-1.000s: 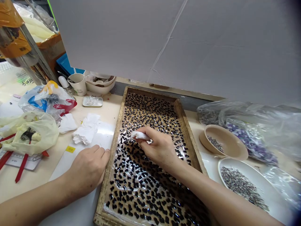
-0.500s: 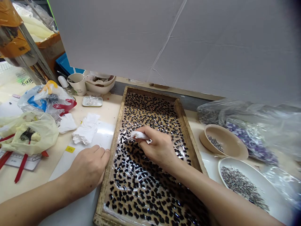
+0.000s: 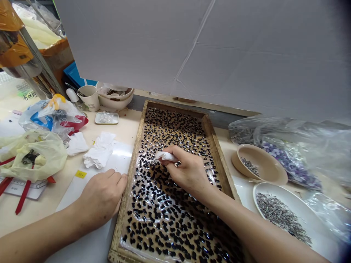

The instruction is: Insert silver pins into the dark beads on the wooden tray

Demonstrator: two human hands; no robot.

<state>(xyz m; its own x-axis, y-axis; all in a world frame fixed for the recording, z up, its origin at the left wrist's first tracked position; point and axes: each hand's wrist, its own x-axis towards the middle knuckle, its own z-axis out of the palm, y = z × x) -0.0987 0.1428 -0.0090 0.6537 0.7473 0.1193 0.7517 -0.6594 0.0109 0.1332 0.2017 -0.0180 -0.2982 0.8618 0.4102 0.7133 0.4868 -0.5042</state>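
My right hand [image 3: 188,170] pinches a folded wad of white tissue [image 3: 167,156] over the left-middle of a long wooden tray [image 3: 219,153]. The tissue's tip is at the surface of the clear plastic film, among many small glossy black pieces [image 3: 161,224] spread across the tray. Curled into a fist, my left hand [image 3: 105,191] rests on a white sheet [image 3: 79,199] against the tray's left wall. Its fingertips are turned under, so whatever they may hold is hidden.
Crumpled tissues [image 3: 100,149], a small dish [image 3: 106,118] and plastic bags [image 3: 41,155] lie left. A cup [image 3: 90,98] and stacked bowls [image 3: 116,100] stand behind. To the right are a beige bowl [image 3: 270,168] and a white plate [image 3: 315,223] of thin metallic pieces. A grey panel [image 3: 205,54] overhangs the back.
My right hand has shifted slightly to the right with the tissue, and more of the white wad shows. My left hand has stayed against the tray wall. The view has turned slightly.
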